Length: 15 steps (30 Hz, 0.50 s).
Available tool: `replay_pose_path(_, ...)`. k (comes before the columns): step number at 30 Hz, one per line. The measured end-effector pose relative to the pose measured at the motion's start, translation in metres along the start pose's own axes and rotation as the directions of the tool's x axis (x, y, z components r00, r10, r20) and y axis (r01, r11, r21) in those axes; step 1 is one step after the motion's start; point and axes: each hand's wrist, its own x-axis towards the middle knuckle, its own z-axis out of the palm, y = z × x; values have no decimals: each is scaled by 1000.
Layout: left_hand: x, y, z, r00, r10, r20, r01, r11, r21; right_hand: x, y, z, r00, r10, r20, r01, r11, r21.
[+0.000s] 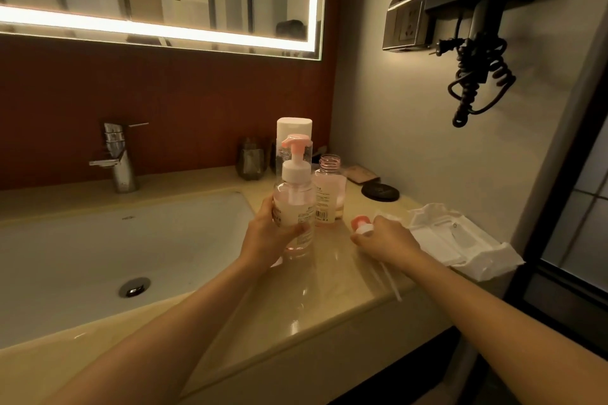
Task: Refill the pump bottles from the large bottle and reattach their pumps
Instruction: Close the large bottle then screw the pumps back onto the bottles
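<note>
My left hand (pixel 266 233) grips a clear pump bottle (pixel 294 204) of pink liquid that stands on the counter with its pink-and-white pump (pixel 296 154) fitted. Just behind it to the right stands a second bottle (pixel 330 194) with an open threaded neck and no pump. My right hand (pixel 385 238) holds the loose second pump (pixel 361 225) low over the counter, and its thin dip tube (pixel 391 283) trails toward the front edge. The large bottle with a white cap (pixel 294 128) stands at the back, partly hidden by the first bottle.
A white sink basin (pixel 115 240) and chrome faucet (pixel 120 161) lie left. White tissue and a plastic tray (pixel 460 240) sit on the right of the beige counter (pixel 329 306). A dark round lid (pixel 380 191), dark cups (pixel 251 159), and a wall hairdryer with coiled cord (pixel 477 82) are nearby.
</note>
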Motion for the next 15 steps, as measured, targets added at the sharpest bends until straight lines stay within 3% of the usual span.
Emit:
replay_pose_path(3, 11, -5, 2, 1000, 1, -15, -1, 1000, -14, 9, -2, -5, 1000, 21, -2, -21, 990, 137)
replay_pose_path(5, 20, -9, 3, 1000, 3, -17, -3, 1000, -1, 16, -5, -12, 999, 13, -40, 0, 945, 326)
replay_pose_path(9, 37, -14, 7, 998, -12, -55, 16, 997, 76, 22, -23, -39, 976, -36, -216, 187, 653, 734)
replay_pose_path(12, 39, -14, 17, 964, 65, -260, -4, 973, 229, 33, -44, -63, 912, 2, -410, 343, 544, 766)
replay_pose_path(15, 32, -8, 27, 880, 306, -362, -166, 914, 369, 49, -63, -82, 848, 16, -530, 460, 478, 749)
